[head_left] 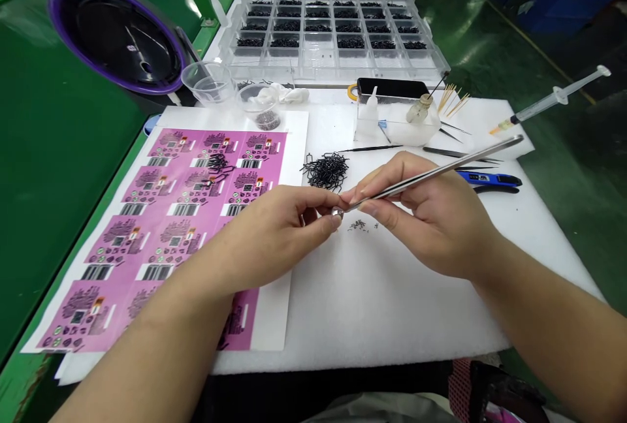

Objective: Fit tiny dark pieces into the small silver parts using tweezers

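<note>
My left hand (274, 234) pinches a small shiny metal piece (337, 213) between thumb and forefinger; its exact kind is too small to make out. My right hand (435, 214) is closed around long silver tweezers (450, 166), slanting down to the left. Their tips meet the little piece, partly hidden by my fingertips. Beneath my hands, tiny dark bits (360, 226) lie scattered on the white foam sheet (372, 318). Just beyond is a heap of bent black pins (327, 171).
A pink printed sheet (196, 214) bearing more black pins lies left. A compartment tray (318, 70) of black pieces stands behind. Blue-handled pliers (490, 179), a syringe (543, 104), a clear box (396, 129) and a plastic cup (208, 83) surround the work. A purple-rimmed round device (117, 38) stands upper left.
</note>
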Demonstrator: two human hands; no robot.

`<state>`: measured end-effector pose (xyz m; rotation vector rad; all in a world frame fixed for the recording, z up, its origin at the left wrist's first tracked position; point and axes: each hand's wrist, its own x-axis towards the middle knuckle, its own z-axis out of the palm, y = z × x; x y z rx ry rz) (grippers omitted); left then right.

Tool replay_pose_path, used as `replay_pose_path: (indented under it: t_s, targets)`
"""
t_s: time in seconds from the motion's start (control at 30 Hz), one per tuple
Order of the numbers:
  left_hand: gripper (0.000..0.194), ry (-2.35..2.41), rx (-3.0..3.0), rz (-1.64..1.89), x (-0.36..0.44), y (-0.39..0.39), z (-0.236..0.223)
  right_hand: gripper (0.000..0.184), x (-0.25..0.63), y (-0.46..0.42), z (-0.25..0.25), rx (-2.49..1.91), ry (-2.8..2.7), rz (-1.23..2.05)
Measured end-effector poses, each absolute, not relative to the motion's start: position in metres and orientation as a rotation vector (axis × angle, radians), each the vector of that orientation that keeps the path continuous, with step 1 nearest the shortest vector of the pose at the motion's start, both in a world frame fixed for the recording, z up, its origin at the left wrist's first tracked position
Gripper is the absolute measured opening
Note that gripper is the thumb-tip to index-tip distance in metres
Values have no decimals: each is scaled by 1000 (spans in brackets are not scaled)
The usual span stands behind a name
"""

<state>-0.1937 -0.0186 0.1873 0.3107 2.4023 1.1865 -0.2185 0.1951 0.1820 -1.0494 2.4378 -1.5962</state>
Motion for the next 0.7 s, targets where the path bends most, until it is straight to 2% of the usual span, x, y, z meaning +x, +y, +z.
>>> replay_pose_path:
  t_s: [0.37, 0.7]
  targets:
    - [28, 2388, 318, 1182, -193, -18, 187, 8, -220, 194, 183, -1055, 2543, -1465]
    - [29, 2373, 312, 1171, -194, -18, 186, 10, -219, 194, 183, -1034, 2505, -1473]
